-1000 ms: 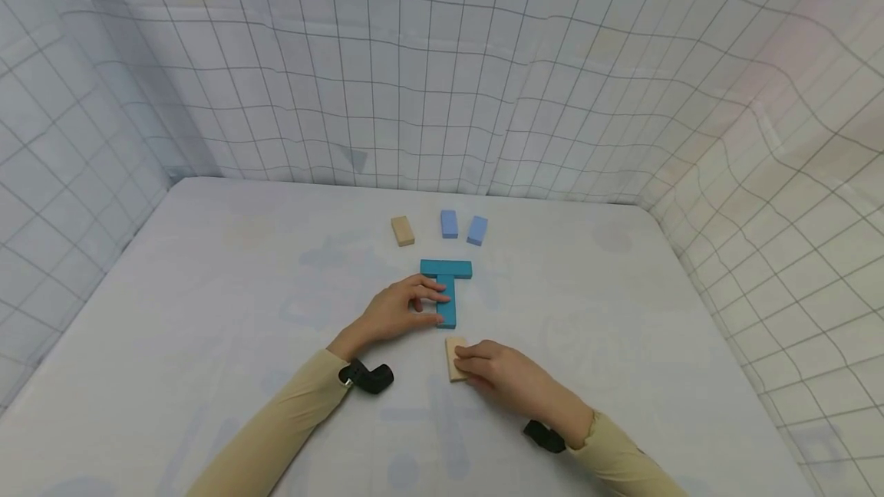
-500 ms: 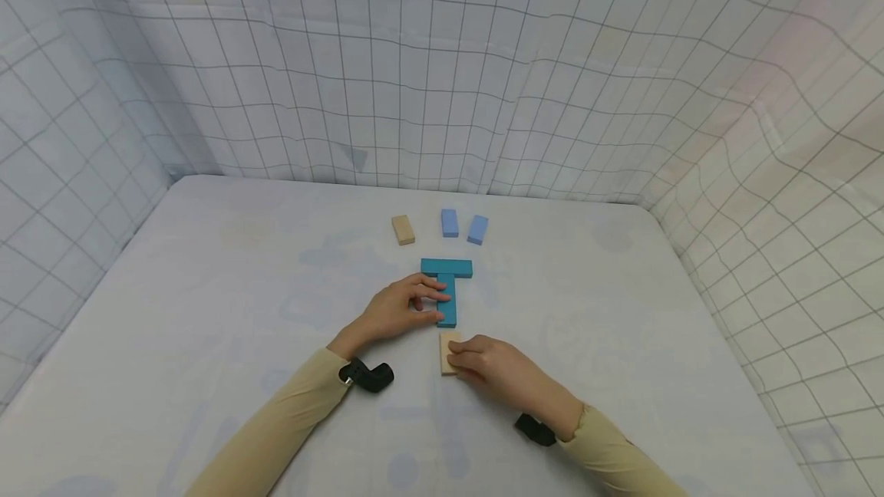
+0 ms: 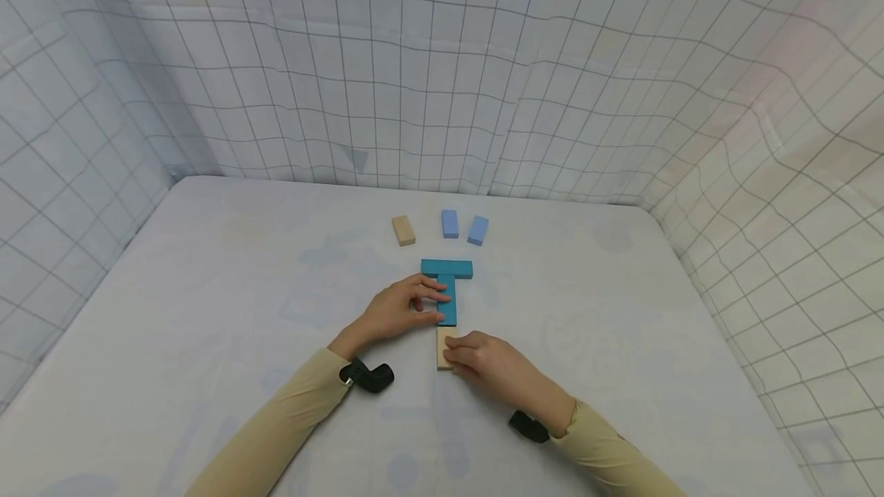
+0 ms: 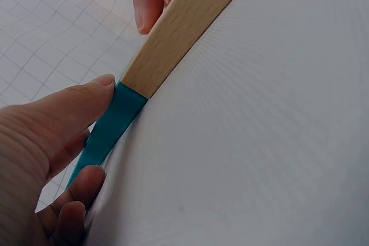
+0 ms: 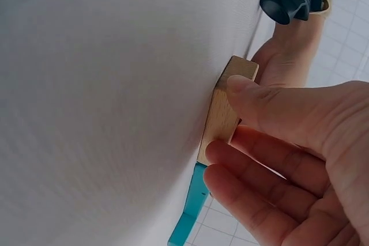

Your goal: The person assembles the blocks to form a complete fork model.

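1. count: 6 pieces on the white table (image 3: 207,313). 2 teal, 2 bare wood, 2 light blue. 2 hands, both mine.
2. teal pair: crossbar (image 3: 446,267) and stem bar (image 3: 450,311), meeting as a t. both long, narrow, evenly coloured; stem points toward me.
3. wooden block (image 3: 441,347): pale, flat, rectangular, grain visible on the side, corners slightly rounded. shorter than the stem bar.
4. position: block sits at the stem bar's near end, in line with it; left wrist view shows no gap at the joint.
5. my right hand (image 3: 493,366): thumb and fingers pinching the wooden block.
6. my left hand (image 3: 397,309): thumb and fingertips touching the stem bar; can't tell if they grip or just rest.
7. others, beyond the crossbar: second wood block (image 3: 404,230) off to the left, tilted; two light blue blocks (image 3: 450,224) near each other, apart, the right one angled.
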The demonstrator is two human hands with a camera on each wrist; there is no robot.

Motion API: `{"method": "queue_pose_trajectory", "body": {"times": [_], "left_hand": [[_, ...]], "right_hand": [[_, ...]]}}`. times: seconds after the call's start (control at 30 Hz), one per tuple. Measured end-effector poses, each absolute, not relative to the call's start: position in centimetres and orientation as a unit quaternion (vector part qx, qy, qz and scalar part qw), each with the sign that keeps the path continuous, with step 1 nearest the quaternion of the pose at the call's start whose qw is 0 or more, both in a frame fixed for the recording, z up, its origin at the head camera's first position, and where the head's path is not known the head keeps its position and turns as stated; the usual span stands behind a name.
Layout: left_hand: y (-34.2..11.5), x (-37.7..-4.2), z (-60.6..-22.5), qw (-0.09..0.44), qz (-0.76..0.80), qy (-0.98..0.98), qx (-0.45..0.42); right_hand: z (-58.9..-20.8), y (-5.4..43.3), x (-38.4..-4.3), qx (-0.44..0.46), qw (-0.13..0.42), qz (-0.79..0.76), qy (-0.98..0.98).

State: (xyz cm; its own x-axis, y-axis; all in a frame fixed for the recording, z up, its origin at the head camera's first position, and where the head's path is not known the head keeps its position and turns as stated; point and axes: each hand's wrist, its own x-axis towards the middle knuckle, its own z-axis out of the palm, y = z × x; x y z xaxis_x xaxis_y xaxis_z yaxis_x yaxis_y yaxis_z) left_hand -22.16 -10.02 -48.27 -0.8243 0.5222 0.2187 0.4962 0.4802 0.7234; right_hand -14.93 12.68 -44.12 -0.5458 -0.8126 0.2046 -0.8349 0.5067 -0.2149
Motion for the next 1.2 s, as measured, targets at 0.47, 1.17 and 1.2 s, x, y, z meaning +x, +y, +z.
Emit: {"method": "queue_pose_trajectory", "body": {"times": [0.47, 1.17, 1.2], "left_hand": [[-9.95, -22.10, -48.26, 0.016, 0.421, 0.858, 0.295], [-9.90, -21.94, -47.78, 0.018, 0.415, 0.860, 0.295], [-9.90, -21.92, -47.79, 0.018, 0.415, 0.861, 0.295]], "right_hand": [[-44.23, 12.54, -14.99, 0.472, 0.042, 0.141, -0.869], [-44.12, 12.58, -15.08, 0.465, 0.042, 0.144, -0.872], [-44.15, 12.59, -15.06, 0.465, 0.043, 0.144, -0.872]]}}
